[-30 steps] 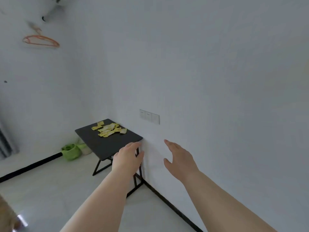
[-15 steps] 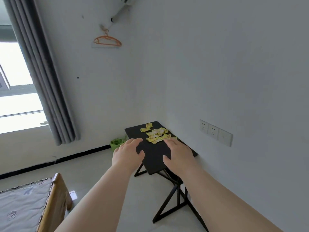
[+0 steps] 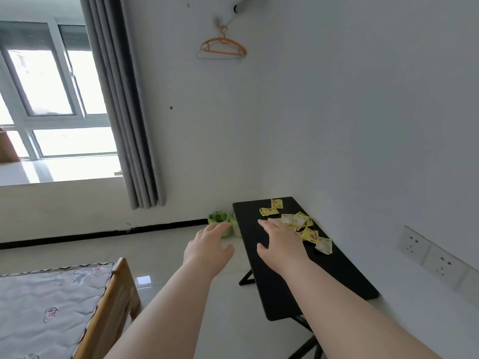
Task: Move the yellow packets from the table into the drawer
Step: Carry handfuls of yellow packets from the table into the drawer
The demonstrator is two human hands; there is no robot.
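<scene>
Several yellow packets lie scattered on the far half of a small black table that stands against the right wall. My right hand reaches over the table with fingers spread, its fingertips at the near edge of the packets and holding nothing. My left hand hovers open over the floor just left of the table. No drawer is in view.
A green bin stands on the floor behind the table's far left corner. A wooden bed frame with a mattress fills the lower left. Wall sockets sit right of the table. A grey curtain hangs beside the window.
The view has swung left and closer to the table. My right hand has moved forward to the packets; my left hand has shifted off the table's left side.
</scene>
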